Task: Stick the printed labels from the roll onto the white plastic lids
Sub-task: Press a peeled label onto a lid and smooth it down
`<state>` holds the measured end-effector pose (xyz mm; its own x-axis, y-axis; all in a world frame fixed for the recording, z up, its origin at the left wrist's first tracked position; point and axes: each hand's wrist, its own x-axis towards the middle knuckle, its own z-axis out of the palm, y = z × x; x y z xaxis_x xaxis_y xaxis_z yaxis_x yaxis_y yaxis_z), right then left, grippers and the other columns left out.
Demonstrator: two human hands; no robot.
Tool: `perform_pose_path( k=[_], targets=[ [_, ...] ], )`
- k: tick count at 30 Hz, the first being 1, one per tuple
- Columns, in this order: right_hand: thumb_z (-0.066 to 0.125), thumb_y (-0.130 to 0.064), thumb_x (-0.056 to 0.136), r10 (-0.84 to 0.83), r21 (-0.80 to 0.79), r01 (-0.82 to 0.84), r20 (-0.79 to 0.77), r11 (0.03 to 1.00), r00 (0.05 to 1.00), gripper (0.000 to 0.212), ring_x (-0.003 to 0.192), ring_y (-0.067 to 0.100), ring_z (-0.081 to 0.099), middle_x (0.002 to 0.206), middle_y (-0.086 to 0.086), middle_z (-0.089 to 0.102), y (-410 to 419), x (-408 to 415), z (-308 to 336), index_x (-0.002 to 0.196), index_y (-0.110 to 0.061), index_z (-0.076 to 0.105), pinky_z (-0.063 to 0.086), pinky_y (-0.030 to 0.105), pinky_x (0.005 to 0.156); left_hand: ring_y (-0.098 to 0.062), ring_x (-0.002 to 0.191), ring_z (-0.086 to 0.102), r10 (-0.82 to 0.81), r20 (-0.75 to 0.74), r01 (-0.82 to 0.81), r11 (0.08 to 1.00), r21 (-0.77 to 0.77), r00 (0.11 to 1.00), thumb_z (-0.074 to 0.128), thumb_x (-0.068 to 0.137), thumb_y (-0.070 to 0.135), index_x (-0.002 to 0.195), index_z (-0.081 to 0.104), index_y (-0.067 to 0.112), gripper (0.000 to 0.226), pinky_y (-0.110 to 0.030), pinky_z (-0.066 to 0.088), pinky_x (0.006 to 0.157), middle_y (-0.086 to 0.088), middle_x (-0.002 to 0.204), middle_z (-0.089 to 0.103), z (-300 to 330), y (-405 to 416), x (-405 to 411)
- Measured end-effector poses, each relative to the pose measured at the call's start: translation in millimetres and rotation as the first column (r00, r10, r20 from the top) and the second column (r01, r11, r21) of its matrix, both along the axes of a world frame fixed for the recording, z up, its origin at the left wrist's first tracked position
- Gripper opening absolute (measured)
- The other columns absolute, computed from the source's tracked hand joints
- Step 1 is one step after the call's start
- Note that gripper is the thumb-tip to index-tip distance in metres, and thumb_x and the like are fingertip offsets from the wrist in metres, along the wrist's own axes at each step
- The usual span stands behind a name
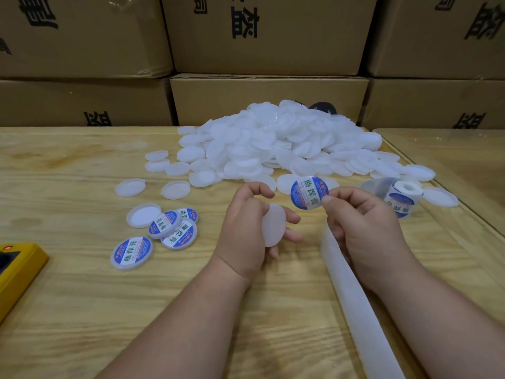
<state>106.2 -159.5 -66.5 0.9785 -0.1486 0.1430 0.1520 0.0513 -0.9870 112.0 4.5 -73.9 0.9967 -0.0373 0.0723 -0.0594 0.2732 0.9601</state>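
Note:
My left hand (246, 228) holds a plain white lid (273, 228) on edge between thumb and fingers, above the wooden table (82, 310). My right hand (366, 228) pinches a round blue-and-white printed label (308, 193) just right of that lid, not touching it. The label roll (403, 198) stands behind my right hand, and its empty backing strip (358, 305) trails under that hand toward me. A big heap of bare white lids (273, 140) lies further back. Several labelled lids (166, 233) lie to the left.
A yellow device (16, 269) sits at the table's left edge. Stacked cardboard boxes (267, 34) wall off the back. A second table surface (464, 165) adjoins on the right. Loose single lids (153, 187) lie between the heap and the labelled ones.

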Motion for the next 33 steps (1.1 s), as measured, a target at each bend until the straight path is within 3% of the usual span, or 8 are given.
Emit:
perform_pose_path(
  k=[3,7,10,12,15,19,26,33],
  targets=[
    [0.067,-0.023,0.083,0.055,0.068,-0.052,-0.054,0.996,0.997,0.016,0.044,0.010,0.033,0.052,-0.001,0.040,-1.9,-0.4,1.2,0.067,-0.024,0.068,0.031,0.019,0.039,-0.032,0.070,0.074,0.029,-0.003,-0.029,0.998,-0.060,1.000,0.042,0.078,0.023,0.096,0.049,0.017,0.020,-0.025,0.042,0.037,-0.010,0.078,0.075,-0.3,-0.2,1.2],
    [0.065,-0.025,0.074,0.019,-0.107,-0.016,0.021,0.994,1.000,0.013,0.056,0.003,0.046,0.064,-0.011,0.054,0.8,-0.3,1.0,0.061,-0.023,0.065,0.038,0.014,0.055,-0.026,0.092,0.075,0.027,-0.014,-0.028,0.995,-0.091,1.000,0.047,0.103,0.018,0.105,0.065,0.017,0.018,-0.033,0.058,0.056,-0.005,0.100,0.079,0.4,2.5,1.3],
    [0.072,-0.015,0.082,0.006,-0.228,0.018,0.105,0.974,0.994,0.027,0.095,-0.004,0.057,0.107,-0.007,0.059,2.6,-0.3,-0.3,0.059,-0.029,0.069,0.042,0.013,0.083,-0.029,0.094,0.076,0.015,-0.038,-0.018,0.995,-0.102,0.999,0.043,0.107,0.021,0.101,0.073,0.018,0.030,-0.035,0.060,0.060,-0.009,0.105,0.078,2.3,3.9,-0.2],
    [0.073,-0.023,0.079,0.017,-0.276,0.016,0.116,0.961,0.993,0.021,0.125,-0.001,0.049,0.125,-0.012,0.054,3.7,-2.3,0.0,0.061,-0.033,0.070,0.039,0.025,0.103,-0.027,0.087,0.076,0.010,-0.041,-0.014,0.995,-0.101,0.999,0.043,0.107,0.022,0.095,0.077,0.019,0.036,-0.035,0.061,0.060,-0.006,0.099,0.078,2.3,3.5,-0.2],
    [0.075,-0.024,0.081,0.043,-0.318,-0.008,0.105,0.948,0.994,0.022,0.142,0.005,0.034,0.139,-0.023,0.046,2.8,-3.6,-0.7,0.063,-0.037,0.070,0.028,0.036,0.117,-0.027,0.085,0.075,-0.007,-0.035,0.003,0.996,-0.089,0.999,0.048,0.100,0.024,0.091,0.080,0.021,0.033,-0.037,0.060,0.061,-0.008,0.098,0.075,0.6,2.9,1.8],
    [0.073,-0.018,0.085,0.050,-0.361,-0.017,0.081,0.932,0.995,0.026,0.144,0.000,0.030,0.142,-0.031,0.042,3.6,-4.9,-0.5,0.066,-0.036,0.073,0.024,0.038,0.121,-0.030,0.091,0.074,-0.059,-0.024,0.057,0.995,-0.081,0.998,0.044,0.077,0.023,0.091,0.079,0.023,0.038,-0.037,0.059,0.064,-0.018,0.112,0.073,-1.6,3.4,4.0],
    [0.074,-0.021,0.084,0.046,-0.438,-0.014,0.063,0.899,0.997,0.021,0.143,-0.002,0.030,0.145,-0.023,0.047,5.7,-4.7,1.4,0.067,-0.032,0.077,0.022,0.030,0.119,-0.029,0.098,0.074,-0.106,0.002,0.106,0.994,-0.028,0.994,0.045,0.077,0.018,0.105,0.071,0.017,0.039,-0.035,0.061,0.066,-0.014,0.108,0.077,-3.5,4.2,4.9],
    [0.075,-0.021,0.085,0.028,-0.498,0.002,0.053,0.867,0.998,0.018,0.144,0.001,0.029,0.143,-0.021,0.050,5.4,-3.4,1.6,0.072,-0.032,0.078,0.020,0.024,0.115,-0.024,0.093,0.075,-0.124,-0.016,0.123,0.992,-0.011,0.992,0.046,0.074,0.014,0.102,0.072,0.019,0.039,-0.032,0.060,0.063,-0.014,0.105,0.077,-0.9,2.6,3.4]
  ],
)
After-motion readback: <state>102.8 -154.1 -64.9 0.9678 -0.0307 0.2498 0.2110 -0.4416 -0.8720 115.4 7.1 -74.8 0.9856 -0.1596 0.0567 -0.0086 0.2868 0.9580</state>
